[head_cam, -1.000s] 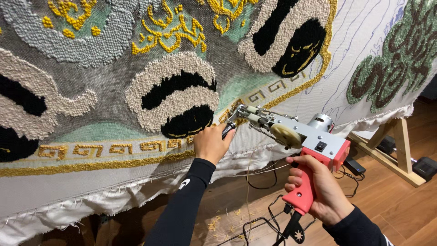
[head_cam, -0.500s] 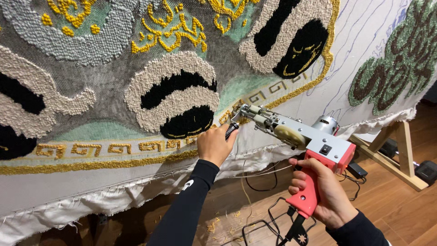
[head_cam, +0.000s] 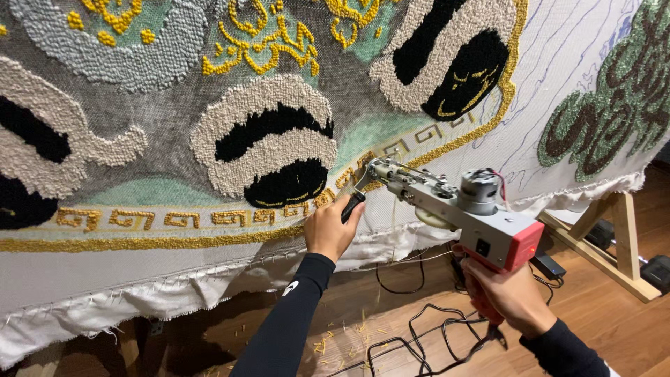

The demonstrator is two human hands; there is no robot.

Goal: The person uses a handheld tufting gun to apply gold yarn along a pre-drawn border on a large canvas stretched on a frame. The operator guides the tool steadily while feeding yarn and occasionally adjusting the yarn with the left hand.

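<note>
Right hand (head_cam: 506, 293) clamped on tufting gun (head_cam: 464, 209) grip; left hand (head_cam: 333, 227) closed round its front handle. Gun's long axis slants up-left, needle touching the rug cloth (head_cam: 433, 146).

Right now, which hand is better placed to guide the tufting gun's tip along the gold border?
Left, probably. The left hand already holds the front handle beside the tufting gun tip at the gold border. The right hand sits farther back on the red grip.

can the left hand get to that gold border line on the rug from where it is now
Probably yes. The left hand grips the tufting gun's front handle right beside the gold border, with nothing between them; it would have to let go of the handle first.
</note>
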